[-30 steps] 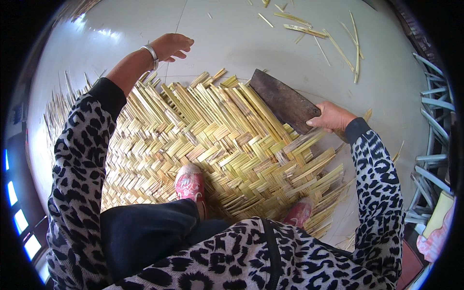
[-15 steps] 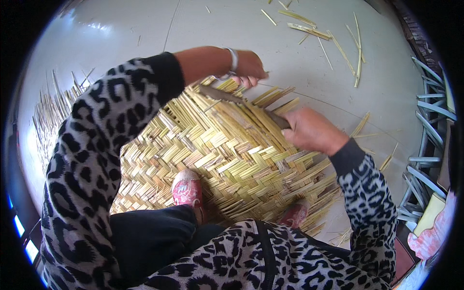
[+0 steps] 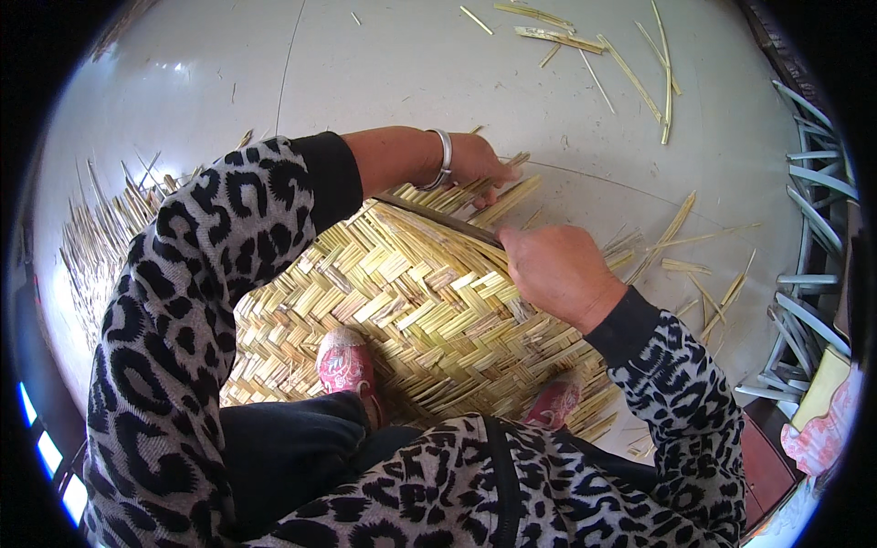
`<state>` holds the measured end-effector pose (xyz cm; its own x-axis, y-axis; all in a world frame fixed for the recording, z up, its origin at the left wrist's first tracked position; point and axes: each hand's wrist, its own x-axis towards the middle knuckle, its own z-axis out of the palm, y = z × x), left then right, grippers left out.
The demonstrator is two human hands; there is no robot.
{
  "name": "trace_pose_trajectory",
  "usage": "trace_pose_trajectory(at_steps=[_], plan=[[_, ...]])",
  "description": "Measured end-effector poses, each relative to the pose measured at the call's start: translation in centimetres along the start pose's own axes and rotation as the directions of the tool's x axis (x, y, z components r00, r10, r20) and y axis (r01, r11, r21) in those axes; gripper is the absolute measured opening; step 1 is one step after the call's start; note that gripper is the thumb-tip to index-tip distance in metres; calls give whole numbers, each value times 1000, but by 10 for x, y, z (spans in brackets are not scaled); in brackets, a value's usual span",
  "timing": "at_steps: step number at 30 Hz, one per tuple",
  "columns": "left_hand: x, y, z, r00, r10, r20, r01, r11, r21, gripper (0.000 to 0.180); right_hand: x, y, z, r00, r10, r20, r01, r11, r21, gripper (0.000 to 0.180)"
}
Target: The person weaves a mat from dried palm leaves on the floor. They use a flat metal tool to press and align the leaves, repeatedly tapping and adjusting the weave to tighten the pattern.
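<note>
A woven mat [image 3: 402, 301] of pale yellow split strips in a slanting weave lies on the floor in front of me. At its far edge my left hand [image 3: 470, 163], with a silvery bangle on the wrist, has its fingers closed on loose strip ends [image 3: 513, 196]. My right hand [image 3: 559, 272] is closed round one end of a long, dark, knife-like blade [image 3: 438, 217]. That blade lies slantwise along the mat's far edge, between the woven part and the strips at my left hand. Its far tip is near my left wrist; its handle is hidden in my fist.
My feet in red patterned shoes [image 3: 347, 365] rest on the mat. Cut strips [image 3: 635, 82] lie scattered on the pale tiled floor [image 3: 393, 73], far right. Long strip ends [image 3: 96, 237] fan out at the left. A grey slatted rack [image 3: 813, 215] stands along the right.
My right hand has moved left and slightly toward me with the blade. My left hand has come a little nearer, and its fingers are now on the strip ends.
</note>
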<state>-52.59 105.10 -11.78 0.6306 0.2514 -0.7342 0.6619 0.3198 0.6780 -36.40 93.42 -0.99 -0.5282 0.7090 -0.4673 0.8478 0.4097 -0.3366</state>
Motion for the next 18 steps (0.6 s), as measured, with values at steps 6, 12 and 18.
trace_pose_trajectory(at_steps=[6, 12, 18], plan=[[-3, -12, 16, 981, 103, -166, -97, 994, 44, 35, 2, 1, 15, 999, 43, -27, -44, 999, -19, 13], [-22, -16, 30, 965, 183, -187, -117, 942, 313, 33, 7, 1, 36, 985, 170, 24, -167, 980, -112, 11], [-20, -31, 34, 885, 395, -247, -216, 817, 534, 32, 6, -2, 59, 975, 219, -42, -221, 972, -83, 12]])
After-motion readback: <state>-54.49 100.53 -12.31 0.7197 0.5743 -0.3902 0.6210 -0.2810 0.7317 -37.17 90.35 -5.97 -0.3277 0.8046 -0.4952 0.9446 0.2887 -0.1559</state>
